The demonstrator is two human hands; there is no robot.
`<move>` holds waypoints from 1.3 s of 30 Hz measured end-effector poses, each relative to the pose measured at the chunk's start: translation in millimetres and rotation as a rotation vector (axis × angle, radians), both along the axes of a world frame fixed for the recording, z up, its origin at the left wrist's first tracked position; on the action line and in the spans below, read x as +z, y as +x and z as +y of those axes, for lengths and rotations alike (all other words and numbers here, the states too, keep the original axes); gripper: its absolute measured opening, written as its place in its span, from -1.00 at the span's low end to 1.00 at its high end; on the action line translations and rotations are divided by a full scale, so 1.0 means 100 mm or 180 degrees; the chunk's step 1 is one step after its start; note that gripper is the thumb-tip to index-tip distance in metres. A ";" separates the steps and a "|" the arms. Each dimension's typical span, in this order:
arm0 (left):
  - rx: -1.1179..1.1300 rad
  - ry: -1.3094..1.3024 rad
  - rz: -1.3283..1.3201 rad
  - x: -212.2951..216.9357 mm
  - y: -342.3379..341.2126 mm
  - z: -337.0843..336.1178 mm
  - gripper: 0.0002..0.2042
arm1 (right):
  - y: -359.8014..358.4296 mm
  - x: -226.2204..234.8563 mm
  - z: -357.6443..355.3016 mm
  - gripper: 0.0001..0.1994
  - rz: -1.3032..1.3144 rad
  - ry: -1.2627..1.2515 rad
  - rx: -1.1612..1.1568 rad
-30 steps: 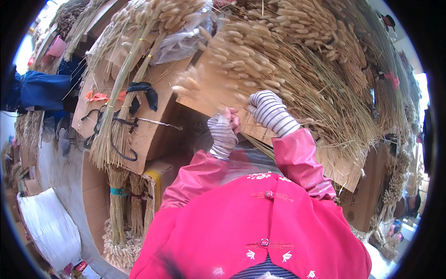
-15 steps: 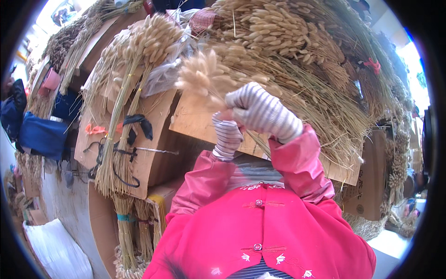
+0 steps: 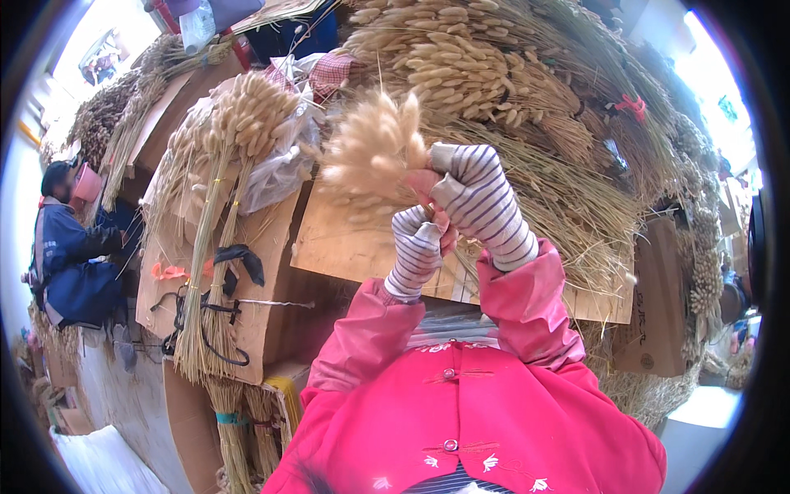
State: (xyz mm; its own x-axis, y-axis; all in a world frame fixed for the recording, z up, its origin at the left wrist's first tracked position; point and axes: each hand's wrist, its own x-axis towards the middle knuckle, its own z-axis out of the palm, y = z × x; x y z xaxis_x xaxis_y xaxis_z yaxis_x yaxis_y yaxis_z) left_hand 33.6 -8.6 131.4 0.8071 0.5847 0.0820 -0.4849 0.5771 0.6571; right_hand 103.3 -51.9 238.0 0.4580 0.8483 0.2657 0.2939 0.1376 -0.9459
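Observation:
Between my hands is a bunch of dried bunny-tail grass [image 3: 374,152], its fluffy beige heads pointing up and left, slightly blurred. My right hand [image 3: 465,185], in a striped fingerless glove, closes round the stems just below the heads. Lower down, my left hand [image 3: 421,245], gloved alike, has its bare fingers wrapped round the same stems. Most of the stems are hidden by the hands. Beneath and behind them is a wooden board [image 3: 337,247], on which a big pile of dried grass stalks [image 3: 543,173] lies with its heads toward the far side.
Tied grass bundles [image 3: 218,173] lie over a cardboard box [image 3: 271,305] at left, with black straps [image 3: 239,259] and a clear plastic bag [image 3: 280,177] by them. A person in dark blue [image 3: 74,247] sits far left. Another cardboard box [image 3: 650,305] stands right of the board.
The bunch has swung up and right, its heads now fuller in view. My left hand has shifted slightly right. The view has tilted, bringing the seated person more into sight.

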 end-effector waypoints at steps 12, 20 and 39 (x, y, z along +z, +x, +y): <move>0.0188 0.0272 0.0150 -0.04 0.14 -0.14 -0.81 | 0.10 -0.10 0.04 -0.92 0.0171 0.0436 -0.0932; 0.1046 0.1243 0.0579 -0.25 0.23 -0.04 -0.85 | 0.15 -0.30 0.09 -0.84 -0.2480 0.0584 -0.1091; 0.0788 0.0105 0.0697 -0.28 0.16 -0.04 -0.69 | 0.52 -0.52 -0.39 -0.85 -0.1697 0.0084 -0.1985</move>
State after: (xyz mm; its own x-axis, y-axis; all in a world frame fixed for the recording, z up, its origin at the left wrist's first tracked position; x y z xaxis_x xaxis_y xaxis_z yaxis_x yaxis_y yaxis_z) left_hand 49.3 -12.6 103.3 0.6414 0.7652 -0.0554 -0.4529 0.4360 0.7777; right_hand 155.7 -90.8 185.7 0.6500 0.4698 0.5973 0.7328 -0.1793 -0.6564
